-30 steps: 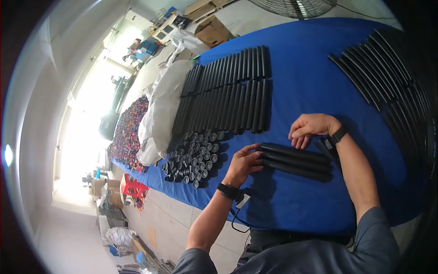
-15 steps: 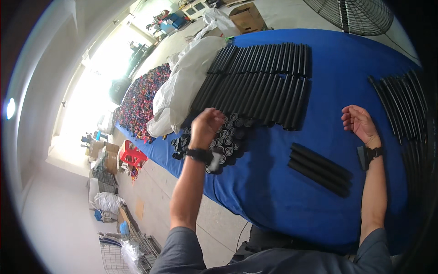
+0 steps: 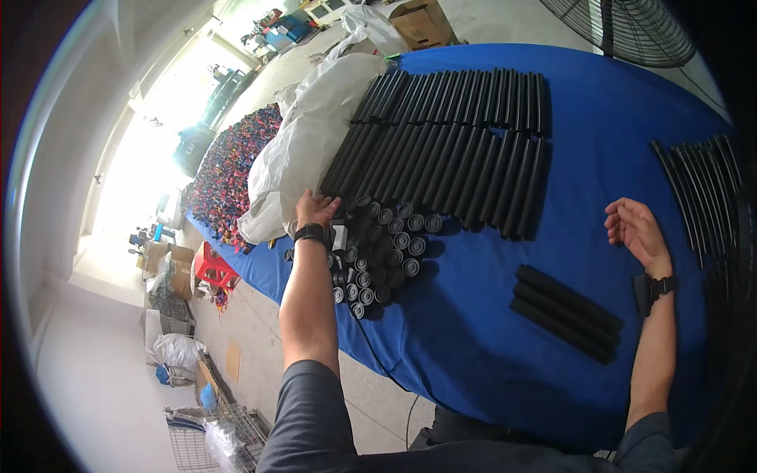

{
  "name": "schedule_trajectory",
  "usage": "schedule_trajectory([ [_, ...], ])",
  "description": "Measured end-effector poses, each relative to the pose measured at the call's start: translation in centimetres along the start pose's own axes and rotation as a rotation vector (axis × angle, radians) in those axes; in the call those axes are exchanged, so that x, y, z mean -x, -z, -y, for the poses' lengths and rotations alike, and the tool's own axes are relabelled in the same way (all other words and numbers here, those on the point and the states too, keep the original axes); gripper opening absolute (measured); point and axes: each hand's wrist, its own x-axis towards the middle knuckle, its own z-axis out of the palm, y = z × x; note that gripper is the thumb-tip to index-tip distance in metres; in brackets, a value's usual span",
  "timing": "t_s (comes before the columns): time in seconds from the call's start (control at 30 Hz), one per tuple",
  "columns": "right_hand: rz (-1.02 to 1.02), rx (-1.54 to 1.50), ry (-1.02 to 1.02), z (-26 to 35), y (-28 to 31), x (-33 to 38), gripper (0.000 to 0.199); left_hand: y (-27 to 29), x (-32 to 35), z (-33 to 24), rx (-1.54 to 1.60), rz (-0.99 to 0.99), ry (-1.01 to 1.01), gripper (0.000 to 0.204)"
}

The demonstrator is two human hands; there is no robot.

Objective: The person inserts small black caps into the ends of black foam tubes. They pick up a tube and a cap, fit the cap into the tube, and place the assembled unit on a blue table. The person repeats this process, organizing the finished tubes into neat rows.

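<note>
My left hand [image 3: 318, 209] is open, fingers stretched out, at the lower left corner of the rows of black tubes [image 3: 449, 169], beside a white plastic sheet [image 3: 292, 150]. Just below it lies a heap of short round black pieces [image 3: 398, 244] with grey ringed ends. A dark band with a small white block [image 3: 339, 237] circles my left wrist. My right hand [image 3: 633, 229] hovers over the blue cloth with its fingers loosely curled and apart, holding nothing that I can see. Three black tubes [image 3: 566, 314] lie side by side below and to its left.
Blue cloth [image 3: 465, 335] covers the table. More black tubes [image 3: 698, 193] lie at the right edge. A pile of small colourful pieces [image 3: 233, 169] spreads at the far left. Beyond the table stand a fan [image 3: 631, 27] and a cardboard box [image 3: 423, 25]; a red stool [image 3: 213, 266] stands left.
My left hand has moved left, off the heap of round black pieces to the edge of the white sheet, and its fingers have spread. The right hand has barely moved.
</note>
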Motion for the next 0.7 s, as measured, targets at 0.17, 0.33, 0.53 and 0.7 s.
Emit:
schedule_trajectory([
  [0.17, -0.004, -0.021, 0.015, -0.3, 0.5, -0.2, 0.026, -0.4, -0.9, 0.4, -0.146, 0.066, 0.002, 0.066],
  [0.33, 0.004, -0.014, 0.010, -0.5, 0.5, -0.5, 0.026, 0.1, -1.9, -0.2, -0.176, 0.084, 0.024, 0.065],
  [0.53, -0.022, 0.014, 0.009, -0.5, 0.5, -0.3, 0.026, 1.1, -4.9, 0.3, -0.052, 0.135, 0.050, 0.066],
  [0.7, -0.020, 0.006, 0.006, -0.5, 0.4, -0.4, 0.025, 2.4, -9.7, 0.4, 0.120, 0.116, 0.112, 0.060],
])
